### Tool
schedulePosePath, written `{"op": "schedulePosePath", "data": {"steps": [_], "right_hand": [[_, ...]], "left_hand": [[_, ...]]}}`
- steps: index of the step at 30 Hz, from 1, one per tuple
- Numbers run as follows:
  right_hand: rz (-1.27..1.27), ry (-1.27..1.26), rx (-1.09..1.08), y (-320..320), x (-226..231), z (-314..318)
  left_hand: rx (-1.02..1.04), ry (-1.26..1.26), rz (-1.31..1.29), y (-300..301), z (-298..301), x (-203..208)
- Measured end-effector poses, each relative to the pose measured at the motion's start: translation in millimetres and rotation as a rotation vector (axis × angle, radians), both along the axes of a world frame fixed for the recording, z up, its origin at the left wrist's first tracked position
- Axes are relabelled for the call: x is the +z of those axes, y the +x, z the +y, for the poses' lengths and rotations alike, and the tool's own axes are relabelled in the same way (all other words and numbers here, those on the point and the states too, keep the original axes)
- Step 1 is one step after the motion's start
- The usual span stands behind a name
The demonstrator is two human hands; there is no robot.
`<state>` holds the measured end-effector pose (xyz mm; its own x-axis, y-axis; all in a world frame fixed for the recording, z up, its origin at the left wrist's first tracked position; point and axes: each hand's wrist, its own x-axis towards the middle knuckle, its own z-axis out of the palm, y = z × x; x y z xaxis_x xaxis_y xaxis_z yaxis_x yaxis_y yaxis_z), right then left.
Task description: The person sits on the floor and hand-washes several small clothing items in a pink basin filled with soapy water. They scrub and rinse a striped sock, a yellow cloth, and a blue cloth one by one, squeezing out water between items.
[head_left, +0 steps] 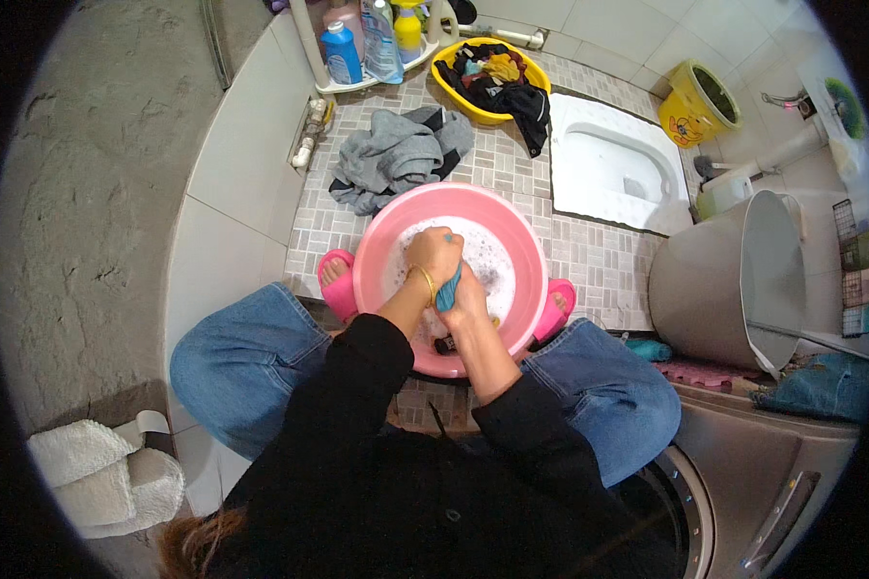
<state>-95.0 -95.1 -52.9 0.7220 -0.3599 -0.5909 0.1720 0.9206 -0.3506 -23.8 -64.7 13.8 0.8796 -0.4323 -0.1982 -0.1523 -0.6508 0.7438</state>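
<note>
A round pink basin (529, 280) of sudsy water stands on the tiled floor between my feet. Over the suds, my left hand (436, 253) and my right hand (467, 297) are closed together around a wet teal cloth (449, 288). One end of the cloth bulges out below the left hand; the rest is hidden in the fists. A gold bracelet (426, 281) circles my left wrist. Something dark (444, 344) lies in the basin close to its near rim, partly under my forearms.
Grey clothes (393, 154) lie heaped beyond the basin. Behind them are a yellow tub (444, 79) of dark laundry and a shelf with bottles (342, 53). A squat toilet (613, 154) is at right, near a large grey bin (700, 280). A washing machine (743, 463) stands near right.
</note>
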Motion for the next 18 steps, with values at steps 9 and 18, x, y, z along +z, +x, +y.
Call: {"op": "schedulePosePath", "data": {"steps": [9, 18], "right_hand": [[-0.166, 0.121, 0.16, -19.0, 15.8, -35.2], [0.052, -0.16, 0.12, -1.3, 38.9, -5.1]], "left_hand": [[-0.237, -0.13, -0.336, -72.6, -2.9, 12.4], [0.084, -0.084, -0.272, 33.6, 30.9, -47.1]]}}
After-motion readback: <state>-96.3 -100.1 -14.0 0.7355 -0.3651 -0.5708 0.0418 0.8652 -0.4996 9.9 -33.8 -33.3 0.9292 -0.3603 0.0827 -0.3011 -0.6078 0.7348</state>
